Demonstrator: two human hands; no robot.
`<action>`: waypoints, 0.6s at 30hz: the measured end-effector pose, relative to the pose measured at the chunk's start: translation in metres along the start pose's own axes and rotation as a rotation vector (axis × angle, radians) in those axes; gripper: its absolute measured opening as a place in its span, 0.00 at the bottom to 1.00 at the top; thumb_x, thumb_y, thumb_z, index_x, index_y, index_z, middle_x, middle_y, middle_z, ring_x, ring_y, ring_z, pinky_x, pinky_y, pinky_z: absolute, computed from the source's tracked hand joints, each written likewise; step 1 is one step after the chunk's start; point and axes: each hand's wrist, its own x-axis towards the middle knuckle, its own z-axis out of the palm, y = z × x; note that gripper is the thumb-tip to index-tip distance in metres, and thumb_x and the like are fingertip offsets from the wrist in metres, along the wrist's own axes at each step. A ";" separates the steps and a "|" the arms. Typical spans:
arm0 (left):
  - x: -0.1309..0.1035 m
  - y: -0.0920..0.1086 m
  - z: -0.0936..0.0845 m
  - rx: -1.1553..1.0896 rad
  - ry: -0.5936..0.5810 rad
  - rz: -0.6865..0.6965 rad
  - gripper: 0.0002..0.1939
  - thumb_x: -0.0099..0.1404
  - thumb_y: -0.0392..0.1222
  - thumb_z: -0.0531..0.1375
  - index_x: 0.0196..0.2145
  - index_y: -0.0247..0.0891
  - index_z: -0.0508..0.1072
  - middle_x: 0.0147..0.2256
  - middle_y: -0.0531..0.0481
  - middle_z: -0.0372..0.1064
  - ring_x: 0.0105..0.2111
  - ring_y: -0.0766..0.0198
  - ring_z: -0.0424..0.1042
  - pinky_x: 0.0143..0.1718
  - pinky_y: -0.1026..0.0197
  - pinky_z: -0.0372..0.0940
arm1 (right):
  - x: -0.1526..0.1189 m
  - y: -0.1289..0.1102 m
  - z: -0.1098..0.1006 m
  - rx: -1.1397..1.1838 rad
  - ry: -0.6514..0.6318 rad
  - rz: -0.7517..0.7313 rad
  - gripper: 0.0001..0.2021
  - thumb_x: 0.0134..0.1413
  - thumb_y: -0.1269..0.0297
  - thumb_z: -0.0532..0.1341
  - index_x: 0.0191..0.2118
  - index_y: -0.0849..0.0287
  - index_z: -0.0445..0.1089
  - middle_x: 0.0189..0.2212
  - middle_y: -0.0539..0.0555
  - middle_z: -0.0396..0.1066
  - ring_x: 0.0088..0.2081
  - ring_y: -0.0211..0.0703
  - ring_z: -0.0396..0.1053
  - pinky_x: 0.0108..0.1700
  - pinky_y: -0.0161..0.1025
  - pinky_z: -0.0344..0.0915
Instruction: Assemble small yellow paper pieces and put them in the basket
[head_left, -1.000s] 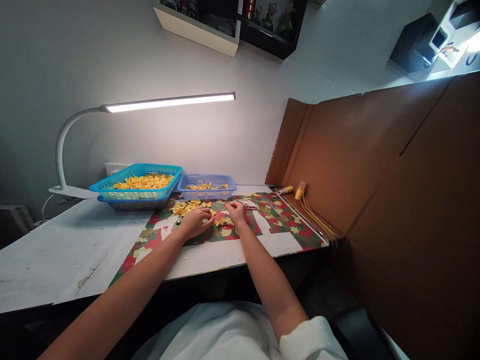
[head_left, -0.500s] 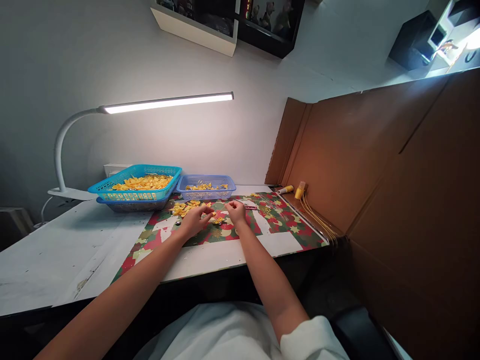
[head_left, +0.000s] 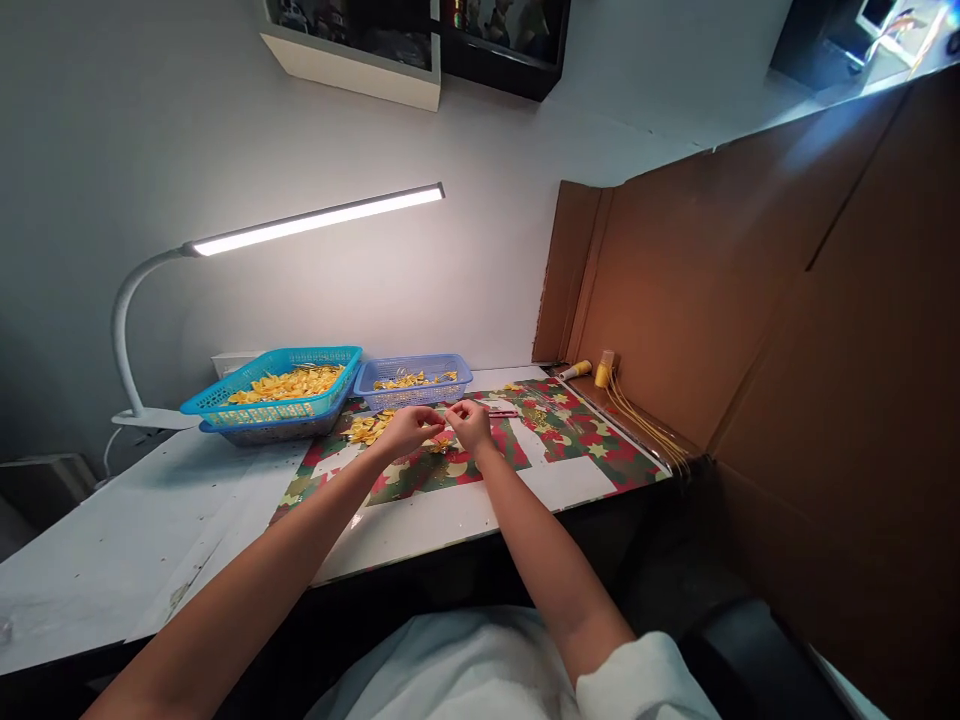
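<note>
My left hand (head_left: 411,430) and my right hand (head_left: 468,424) meet fingertip to fingertip above the patterned sheet (head_left: 420,482). Both are closed in a pinch; whatever lies between the fingers is too small to make out. Left of my left hand is a pile of yellow petal-like pieces (head_left: 366,430), partly covered by that hand. Just below the fingertips lies a small yellow-gold piece (head_left: 441,446) on the sheet. A thin reddish tool (head_left: 502,413) rests beyond my right hand, its kind unclear.
A turquoise basket (head_left: 217,411) of yellow pieces is stacked on a darker one at the left. Beside it stands a blue-violet basket (head_left: 412,394). A lamp (head_left: 319,220) arches over the table. Yellow spools (head_left: 604,370) with cords lie by the cardboard wall (head_left: 697,280).
My left hand has moved right to meet my right hand, and its fingers have drawn together. The whole view has tilted and shifted slightly.
</note>
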 end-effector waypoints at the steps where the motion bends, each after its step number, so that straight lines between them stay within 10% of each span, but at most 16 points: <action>1: -0.002 0.000 0.000 -0.004 -0.005 -0.001 0.11 0.52 0.48 0.60 0.25 0.39 0.78 0.23 0.53 0.73 0.22 0.65 0.64 0.24 0.65 0.56 | 0.000 0.000 0.000 -0.002 0.006 -0.001 0.06 0.43 0.64 0.58 0.21 0.59 0.66 0.23 0.48 0.67 0.27 0.36 0.61 0.30 0.32 0.58; 18: -0.026 -0.013 0.012 -0.227 0.142 -0.127 0.18 0.53 0.55 0.63 0.30 0.36 0.78 0.30 0.47 0.77 0.24 0.64 0.69 0.24 0.64 0.61 | 0.001 0.002 0.001 -0.020 0.006 -0.025 0.06 0.44 0.64 0.58 0.21 0.59 0.67 0.24 0.48 0.69 0.28 0.37 0.62 0.31 0.33 0.58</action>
